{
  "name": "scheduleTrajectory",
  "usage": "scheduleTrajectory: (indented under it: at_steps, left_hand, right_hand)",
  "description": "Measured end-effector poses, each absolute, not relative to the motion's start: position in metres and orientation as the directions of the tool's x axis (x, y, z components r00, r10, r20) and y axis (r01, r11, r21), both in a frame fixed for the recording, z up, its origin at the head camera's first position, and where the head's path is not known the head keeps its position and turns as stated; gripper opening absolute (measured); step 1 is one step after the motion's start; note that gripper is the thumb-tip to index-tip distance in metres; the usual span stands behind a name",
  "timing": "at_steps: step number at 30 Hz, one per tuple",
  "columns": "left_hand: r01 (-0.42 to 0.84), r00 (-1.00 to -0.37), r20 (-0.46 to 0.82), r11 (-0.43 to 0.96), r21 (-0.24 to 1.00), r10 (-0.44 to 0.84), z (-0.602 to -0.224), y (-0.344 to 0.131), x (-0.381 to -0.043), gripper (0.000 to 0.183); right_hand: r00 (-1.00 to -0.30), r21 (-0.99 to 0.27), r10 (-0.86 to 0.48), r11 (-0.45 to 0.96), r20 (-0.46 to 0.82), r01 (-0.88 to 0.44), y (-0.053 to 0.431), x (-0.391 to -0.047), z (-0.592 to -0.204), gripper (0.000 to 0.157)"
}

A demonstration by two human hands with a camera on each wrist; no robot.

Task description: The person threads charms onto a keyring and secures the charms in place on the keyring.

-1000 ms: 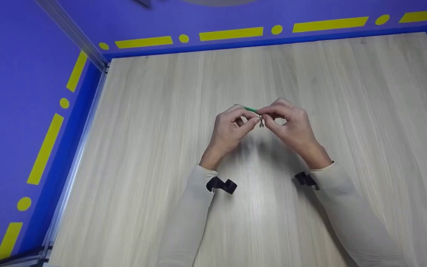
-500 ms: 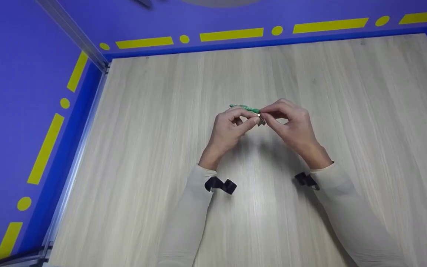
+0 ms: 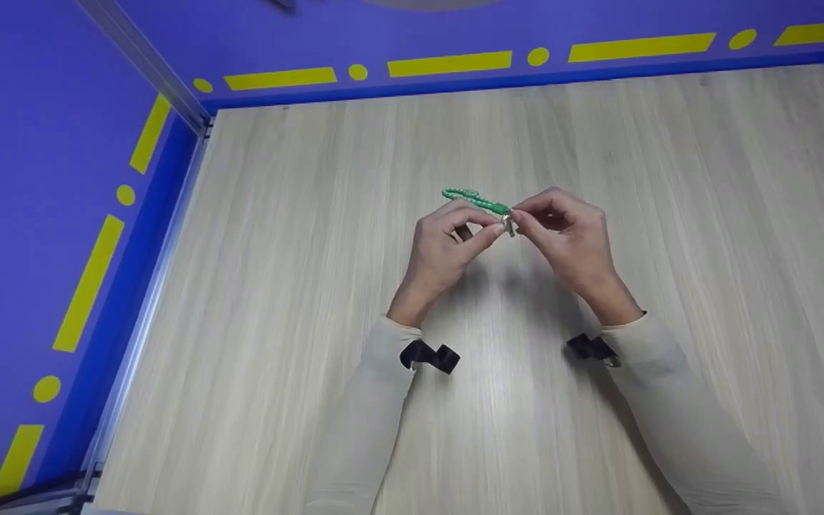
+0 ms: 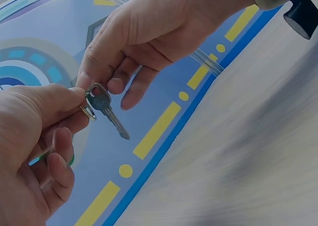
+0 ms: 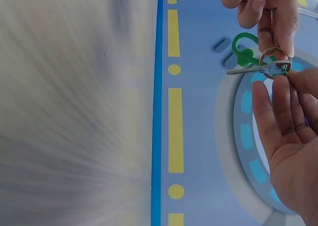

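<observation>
In the head view my left hand and right hand meet above the table. Between their fingertips is a small metal key on a split key ring. My left thumb and forefinger pinch the ring. In the right wrist view, my right hand has its thumb and forefinger at the head of the key, which they appear to pinch; the exact contact is partly hidden. A green patterned cord, looped at its far end, extends from the ring above the left hand.
A pale wood-grain table lies beneath both hands. Blue panels with yellow dashes and dots stand along its left and back edges. Black wrist mounts sit on both beige sleeves.
The green cord has risen and come into view above the left hand, now showing its loop. The right fingers have shifted slightly right; the left hand has hardly moved.
</observation>
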State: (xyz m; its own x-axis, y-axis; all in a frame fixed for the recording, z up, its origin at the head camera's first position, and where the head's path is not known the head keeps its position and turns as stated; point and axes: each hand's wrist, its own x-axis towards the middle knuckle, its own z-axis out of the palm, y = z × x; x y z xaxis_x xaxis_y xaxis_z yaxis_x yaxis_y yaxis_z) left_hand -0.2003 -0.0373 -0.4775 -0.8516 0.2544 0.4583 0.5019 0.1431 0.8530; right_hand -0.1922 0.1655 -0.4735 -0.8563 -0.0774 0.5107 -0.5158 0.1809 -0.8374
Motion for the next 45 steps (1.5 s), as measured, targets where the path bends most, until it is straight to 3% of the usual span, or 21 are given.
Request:
scheduleTrajectory:
  at_steps: [5, 18, 30, 45]
  left_hand:
    - [0.528, -0.836, 0.483, 0.143, 0.837, 0.258, -0.4790, -0.0362, -0.2000, 0.008]
    - [0.415, -0.893, 0.371, 0.143, 0.899, 0.255, -0.4777, -0.0335, -0.1992, 0.008]
    - [0.462, -0.884, 0.434, 0.185, 0.867, 0.177, -0.4757, -0.0362, -0.1998, 0.004]
    - [0.490, -0.871, 0.465, 0.218, 0.844, 0.157, -0.4740, -0.0387, -0.2000, 0.007]
  right_hand:
    - [-0.859, -0.845, -0.063, 0.155, 0.509, -0.512, 0.1667, -0.1933, -0.4728, 0.005]
    - [-0.837, -0.820, -0.077, 0.170, 0.542, -0.546, 0.1645, -0.1914, -0.4707, 0.005]
    - [-0.817, -0.783, -0.115, 0.238, 0.564, -0.574, 0.1659, -0.1931, -0.4723, 0.007]
    - [-0.851, -0.835, -0.151, 0.169, 0.503, -0.524, 0.1683, -0.1937, -0.4712, 0.007]
